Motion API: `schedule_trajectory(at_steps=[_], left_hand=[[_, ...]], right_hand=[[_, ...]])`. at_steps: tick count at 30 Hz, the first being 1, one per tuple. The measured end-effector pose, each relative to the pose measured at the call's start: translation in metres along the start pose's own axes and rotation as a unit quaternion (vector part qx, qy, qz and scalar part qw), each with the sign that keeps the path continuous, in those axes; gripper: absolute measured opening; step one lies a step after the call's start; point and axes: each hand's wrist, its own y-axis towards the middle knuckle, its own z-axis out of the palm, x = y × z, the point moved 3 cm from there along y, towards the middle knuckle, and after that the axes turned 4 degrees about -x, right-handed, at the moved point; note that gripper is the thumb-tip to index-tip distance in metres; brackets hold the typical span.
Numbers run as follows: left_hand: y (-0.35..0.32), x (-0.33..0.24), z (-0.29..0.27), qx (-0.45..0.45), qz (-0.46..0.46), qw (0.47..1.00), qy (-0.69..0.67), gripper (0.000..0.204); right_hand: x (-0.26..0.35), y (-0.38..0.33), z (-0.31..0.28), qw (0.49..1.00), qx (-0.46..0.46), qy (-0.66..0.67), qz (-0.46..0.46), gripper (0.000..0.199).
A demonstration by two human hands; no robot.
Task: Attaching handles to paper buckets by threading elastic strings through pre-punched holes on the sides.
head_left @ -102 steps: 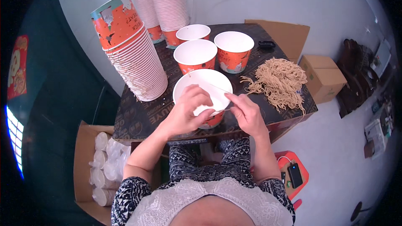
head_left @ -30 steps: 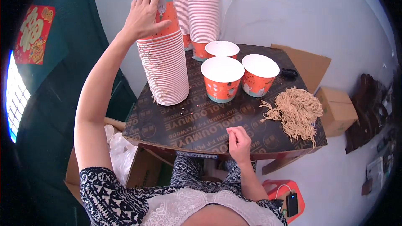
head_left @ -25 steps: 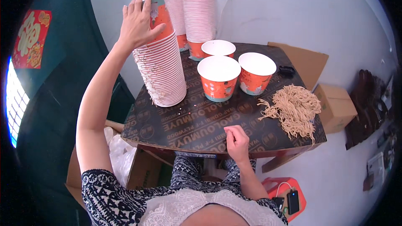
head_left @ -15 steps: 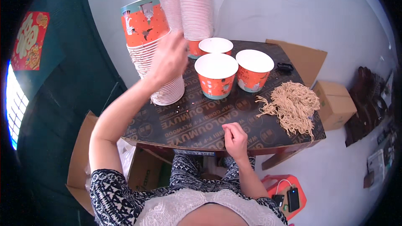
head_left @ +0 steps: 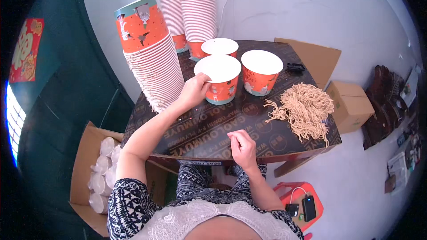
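My left hand point(head_left: 195, 90) is at the near-left rim of an orange paper bucket point(head_left: 222, 92), its fingers bent against the rim; the bucket stands upright. Above the table's front edge, my right hand point(head_left: 243, 147) is curled, and whatever its fingers may hold is hidden. Two more upright orange buckets stand close by, a right one point(head_left: 261, 82) and a back one point(head_left: 219, 46). Left of my left hand rises a leaning stack of nested buckets point(head_left: 153, 69), with beige strings hanging along its rims. A loose heap of beige strings point(head_left: 307, 109) lies on the right of the table.
Tall bucket stacks point(head_left: 199, 13) stand at the back of the dark table point(head_left: 200, 138). A small black object point(head_left: 295, 67) lies near the right edge. Below left is an open carton point(head_left: 82, 169) with wrapped white rolls; a red stool point(head_left: 311, 195) carries a phone.
My left hand has come down from beside the tall stack to the front bucket's rim. My right hand stays curled in about the same place. The whole view has shifted slightly.
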Motion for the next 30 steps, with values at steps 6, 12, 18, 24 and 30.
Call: schedule_trajectory(at_steps=[6,12,18,24,30], left_hand=[[-0.001,0.004,-0.024,0.061,-0.103,0.968,-0.223,0.009],[-0.01,-0.01,-0.043,0.119,-0.122,0.894,-0.415,0.009],[-0.019,-0.021,-0.051,0.138,-0.103,0.891,-0.419,0.014],[-0.03,-0.046,-0.057,0.179,-0.121,0.888,-0.405,0.011],[-0.036,-0.068,-0.056,0.204,-0.122,0.88,-0.412,0.011]], right_hand=[[0.001,-0.001,0.001,1.0,0.008,0.002,0.026,0.011],[0.001,-0.001,0.0,1.0,0.004,0.0,0.012,0.011],[-0.011,-0.01,-0.015,0.965,-0.186,0.153,0.105,0.015],[0.046,0.04,-0.051,0.959,-0.238,-0.047,-0.15,0.014],[0.067,0.075,-0.051,0.989,-0.106,-0.011,-0.101,0.029]])
